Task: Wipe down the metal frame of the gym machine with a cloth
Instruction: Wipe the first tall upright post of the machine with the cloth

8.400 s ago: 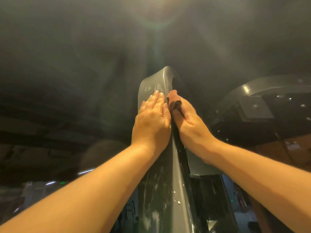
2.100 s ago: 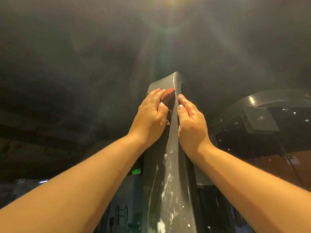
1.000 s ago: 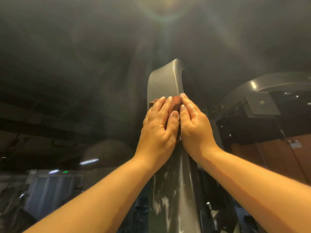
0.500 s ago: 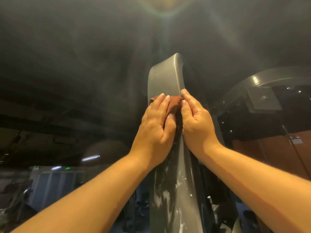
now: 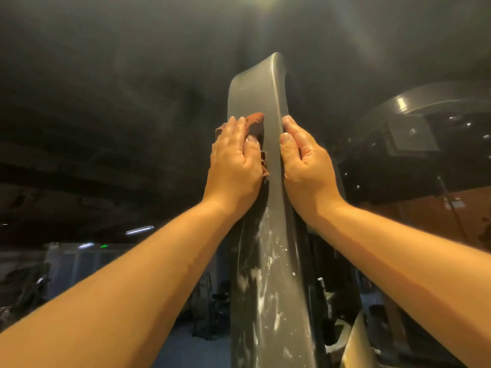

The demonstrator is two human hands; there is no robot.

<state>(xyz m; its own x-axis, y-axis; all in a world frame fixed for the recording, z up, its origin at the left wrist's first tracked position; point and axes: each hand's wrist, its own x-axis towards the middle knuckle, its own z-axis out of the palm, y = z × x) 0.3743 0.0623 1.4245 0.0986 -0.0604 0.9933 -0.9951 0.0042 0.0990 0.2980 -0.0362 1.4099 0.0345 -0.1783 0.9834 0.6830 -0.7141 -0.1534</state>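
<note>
Both arms reach up. Left hand (image 5: 235, 160), fingers straight and together, presses the brown cloth (image 5: 255, 120) against the left face of the grey metal frame (image 5: 271, 261). Right hand (image 5: 305, 162) lies flat on the frame's right edge, fingers extended.

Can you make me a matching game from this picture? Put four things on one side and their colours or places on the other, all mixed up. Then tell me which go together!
Things:
1. cloth
2. right hand
3. metal frame
4. small light

Colours and places:
A. grey, with white smears lower down
B. reddish-brown, tucked under the other hand
C. green, far away at the lower left
D. resting on the right side of the post, no cloth showing under it

Pairs: 1-B, 2-D, 3-A, 4-C.
</note>
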